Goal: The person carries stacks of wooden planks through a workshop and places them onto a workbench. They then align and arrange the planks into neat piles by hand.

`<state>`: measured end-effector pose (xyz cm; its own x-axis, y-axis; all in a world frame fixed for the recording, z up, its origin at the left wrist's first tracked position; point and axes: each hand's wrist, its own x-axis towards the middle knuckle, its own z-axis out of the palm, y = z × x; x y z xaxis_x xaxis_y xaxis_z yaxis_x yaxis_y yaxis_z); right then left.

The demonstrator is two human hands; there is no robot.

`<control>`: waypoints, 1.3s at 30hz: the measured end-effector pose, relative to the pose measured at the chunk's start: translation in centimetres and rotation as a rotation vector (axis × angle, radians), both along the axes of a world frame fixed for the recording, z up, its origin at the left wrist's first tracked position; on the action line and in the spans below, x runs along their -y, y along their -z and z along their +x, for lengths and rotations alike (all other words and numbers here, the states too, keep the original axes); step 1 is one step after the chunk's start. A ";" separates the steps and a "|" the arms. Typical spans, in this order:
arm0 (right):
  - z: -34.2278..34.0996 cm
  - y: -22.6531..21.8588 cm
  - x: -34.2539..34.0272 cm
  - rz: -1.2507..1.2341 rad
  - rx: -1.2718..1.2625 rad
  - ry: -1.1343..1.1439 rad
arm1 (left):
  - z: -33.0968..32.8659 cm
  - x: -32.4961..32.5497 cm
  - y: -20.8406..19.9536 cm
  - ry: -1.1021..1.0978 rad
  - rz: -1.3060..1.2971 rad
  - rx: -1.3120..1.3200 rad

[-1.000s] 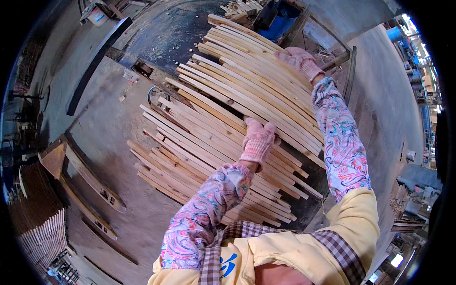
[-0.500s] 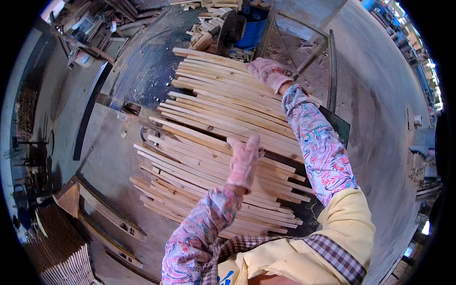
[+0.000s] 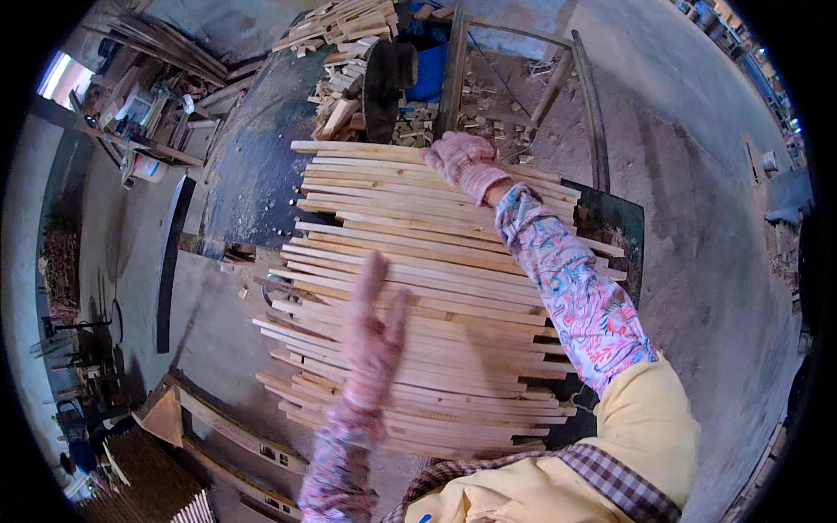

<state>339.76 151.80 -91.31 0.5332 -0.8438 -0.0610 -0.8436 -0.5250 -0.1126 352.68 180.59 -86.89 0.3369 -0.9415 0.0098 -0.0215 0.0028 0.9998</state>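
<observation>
Many long, narrow wooden strips [image 3: 418,254] lie side by side in a wide layer in front of me, their ends uneven. My right hand [image 3: 462,163], in a pink knitted glove, is at the far edge of the layer. Its fingers curl over the farthest wooden strip [image 3: 362,150], and the fingertips are hidden. Over the middle-left strips, my left hand [image 3: 377,336] is smeared by motion, in the same kind of glove. Its fingers are spread with nothing in them. Whether it touches the wood I cannot tell.
Beyond the strips stands a dark round disc [image 3: 380,91], beside short wood offcuts [image 3: 338,113] and a blue container [image 3: 427,71]. A dark worktop [image 3: 253,174] extends to the far left. A wooden frame [image 3: 597,131] rises at the far right. Slotted timbers [image 3: 231,427] lie at the near left.
My left hand has moved left across the strips. My right hand remains at the far edge, its fingers more curled. The dark gap between the middle strips has closed. The view has shifted.
</observation>
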 end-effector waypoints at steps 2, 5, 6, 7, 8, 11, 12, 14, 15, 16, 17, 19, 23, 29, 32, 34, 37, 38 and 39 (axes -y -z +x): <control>0.1 -0.1 -0.2 0.035 -0.051 0.074 | 5.0 5.7 -0.8 -0.018 -0.092 0.584; 0.6 -1.0 -0.9 0.043 -0.078 0.099 | 10.3 14.8 -0.7 -0.029 -0.114 0.806; 0.9 -0.9 -1.1 0.022 -0.005 0.082 | 11.6 17.4 -0.9 -0.053 -0.069 0.996; 1.0 -0.7 -1.5 0.001 0.062 0.069 | 12.5 19.9 -0.5 0.027 -0.034 1.050; 1.2 -0.5 -1.9 -0.021 0.130 0.052 | 13.4 22.3 0.2 0.103 0.003 1.104; 0.4 0.5 -2.8 -0.254 0.206 0.050 | 12.7 27.9 2.8 0.435 0.160 1.091; 0.2 0.8 -2.7 -0.307 0.249 0.026 | 12.4 29.1 3.6 0.552 0.228 1.059; 1.9 0.8 -3.1 -0.278 0.269 -0.057 | 18.5 29.8 5.6 0.690 0.154 1.818; 2.6 0.7 -3.3 -0.286 0.290 -0.076 | 22.1 29.5 5.8 0.470 0.269 1.474; 0.7 1.5 -2.4 -0.302 0.262 -0.036 | 19.2 31.4 4.0 0.297 0.760 1.466; -0.2 1.8 -2.1 -0.318 0.256 -0.016 | 19.8 30.6 3.5 0.193 0.734 1.721; -0.4 2.0 -2.0 -0.342 0.271 0.000 | 21.2 28.3 1.6 0.054 0.937 1.844; 0.7 1.6 -2.2 -0.310 0.263 -0.026 | 23.5 24.8 0.8 0.133 0.592 1.801; 0.3 0.6 -1.9 -0.051 0.277 0.149 | 19.8 23.1 1.3 -0.022 0.335 1.269; 0.7 0.1 -1.5 0.072 0.243 0.207 | 22.8 19.3 2.4 -0.090 0.436 0.935; 1.3 0.8 -1.0 0.080 0.323 0.194 | 25.7 16.8 3.9 -0.099 0.414 0.836; -0.6 0.9 3.0 0.211 0.179 0.127 | 23.9 16.7 3.5 -0.052 0.351 0.621; -0.7 1.1 3.8 0.228 0.150 0.079 | 22.5 16.5 3.2 -0.042 0.332 0.590; 0.3 0.5 3.4 0.274 0.123 0.137 | 22.5 15.8 4.1 -0.057 0.344 0.612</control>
